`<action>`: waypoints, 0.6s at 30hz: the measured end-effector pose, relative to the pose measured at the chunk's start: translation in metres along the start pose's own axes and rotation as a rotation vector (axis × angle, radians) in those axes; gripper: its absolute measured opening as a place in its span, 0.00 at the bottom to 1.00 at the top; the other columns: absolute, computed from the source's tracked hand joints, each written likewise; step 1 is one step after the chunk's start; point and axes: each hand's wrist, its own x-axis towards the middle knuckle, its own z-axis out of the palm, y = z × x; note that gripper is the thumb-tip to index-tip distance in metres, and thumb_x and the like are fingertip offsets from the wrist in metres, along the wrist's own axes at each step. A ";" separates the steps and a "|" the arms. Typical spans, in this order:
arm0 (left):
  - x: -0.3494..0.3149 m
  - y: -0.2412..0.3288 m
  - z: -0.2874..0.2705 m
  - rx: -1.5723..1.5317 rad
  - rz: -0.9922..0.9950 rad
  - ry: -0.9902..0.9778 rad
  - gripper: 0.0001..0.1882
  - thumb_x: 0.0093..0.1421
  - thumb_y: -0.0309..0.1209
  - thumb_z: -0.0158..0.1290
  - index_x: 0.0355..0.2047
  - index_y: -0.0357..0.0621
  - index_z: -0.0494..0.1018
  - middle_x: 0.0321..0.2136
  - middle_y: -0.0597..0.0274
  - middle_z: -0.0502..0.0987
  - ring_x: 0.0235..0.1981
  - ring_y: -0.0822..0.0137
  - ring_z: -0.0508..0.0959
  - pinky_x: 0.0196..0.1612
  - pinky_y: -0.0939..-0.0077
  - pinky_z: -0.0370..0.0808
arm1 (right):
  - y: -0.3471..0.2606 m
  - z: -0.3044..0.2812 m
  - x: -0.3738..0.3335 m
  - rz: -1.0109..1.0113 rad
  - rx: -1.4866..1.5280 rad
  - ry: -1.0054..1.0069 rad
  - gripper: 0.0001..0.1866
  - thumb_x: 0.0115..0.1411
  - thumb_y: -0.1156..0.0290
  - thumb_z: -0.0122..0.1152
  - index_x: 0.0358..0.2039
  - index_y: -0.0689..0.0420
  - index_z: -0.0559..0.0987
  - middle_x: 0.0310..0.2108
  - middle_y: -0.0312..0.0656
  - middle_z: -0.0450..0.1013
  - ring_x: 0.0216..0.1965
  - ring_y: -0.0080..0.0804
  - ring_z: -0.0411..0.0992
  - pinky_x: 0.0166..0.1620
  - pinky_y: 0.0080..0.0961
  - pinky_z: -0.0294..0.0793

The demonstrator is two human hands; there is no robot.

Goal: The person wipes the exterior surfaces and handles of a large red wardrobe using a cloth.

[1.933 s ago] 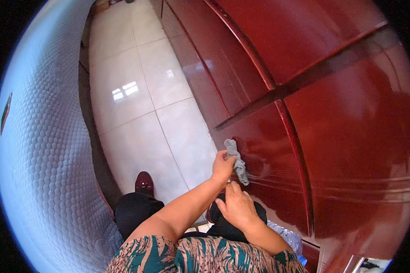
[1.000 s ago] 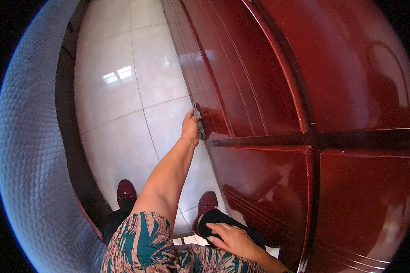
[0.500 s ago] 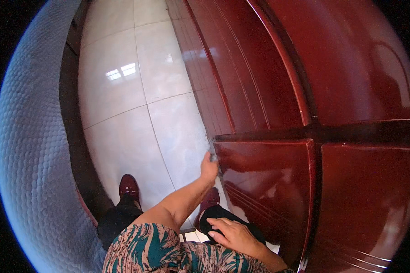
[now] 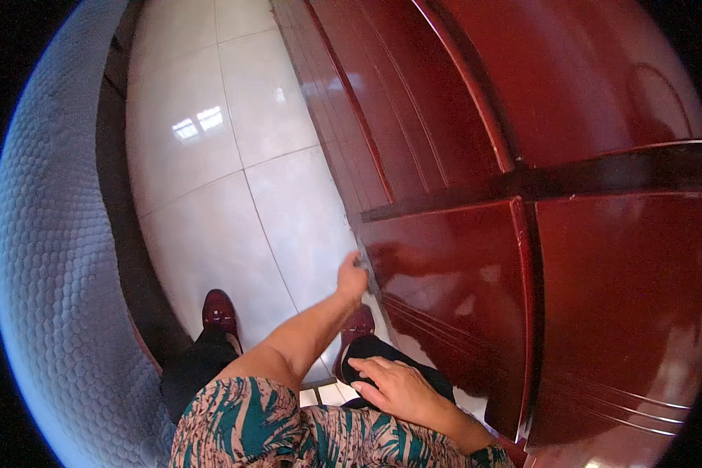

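My left arm reaches forward, and my left hand [image 4: 352, 274] is closed at the left edge of a glossy dark red cabinet panel [image 4: 452, 265]. Something small and grey shows at its fingers, too blurred to name. My right hand [image 4: 402, 390] lies palm down over my right thigh [image 4: 421, 366], its fingers stretched out and slightly apart, with nothing in it.
More dark red panels [image 4: 616, 288] with raised edges fill the right side. White floor tiles [image 4: 187, 171] run ahead on the left. Along the left rim stands a pale blue quilted surface [image 4: 47, 273] above a dark base. My dark red shoes [image 4: 219, 310] are on the tiles.
The view has turned slightly, so the cabinet sits higher in it. My left hand is farther down along the panel's left edge, nearer to me. My right hand has barely moved.
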 end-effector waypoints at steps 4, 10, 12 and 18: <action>0.023 0.008 -0.008 -0.198 0.154 -0.001 0.33 0.50 0.12 0.40 0.59 0.43 0.63 0.41 0.59 0.76 0.36 0.67 0.75 0.36 0.75 0.74 | -0.002 -0.001 0.000 0.013 -0.005 -0.016 0.20 0.61 0.61 0.54 0.48 0.60 0.71 0.38 0.51 0.72 0.38 0.51 0.73 0.42 0.41 0.73; -0.027 -0.024 0.013 0.072 -0.024 -0.121 0.32 0.51 0.16 0.42 0.59 0.47 0.63 0.37 0.56 0.76 0.31 0.67 0.75 0.31 0.74 0.72 | 0.002 -0.002 -0.001 0.046 0.022 -0.031 0.20 0.61 0.61 0.54 0.49 0.60 0.70 0.38 0.51 0.72 0.38 0.52 0.72 0.42 0.41 0.73; -0.047 -0.044 0.012 0.214 -0.071 -0.162 0.30 0.51 0.18 0.45 0.57 0.43 0.63 0.37 0.54 0.76 0.32 0.63 0.75 0.32 0.72 0.73 | -0.001 -0.002 0.000 0.053 0.025 -0.047 0.20 0.61 0.61 0.54 0.49 0.60 0.71 0.38 0.51 0.72 0.38 0.52 0.72 0.42 0.41 0.73; -0.006 -0.070 0.003 0.056 -0.105 -0.140 0.28 0.52 0.18 0.45 0.55 0.44 0.67 0.38 0.54 0.77 0.37 0.59 0.76 0.41 0.71 0.72 | -0.001 0.000 -0.001 0.036 0.024 -0.050 0.20 0.61 0.61 0.53 0.49 0.60 0.71 0.39 0.51 0.72 0.39 0.51 0.73 0.42 0.41 0.73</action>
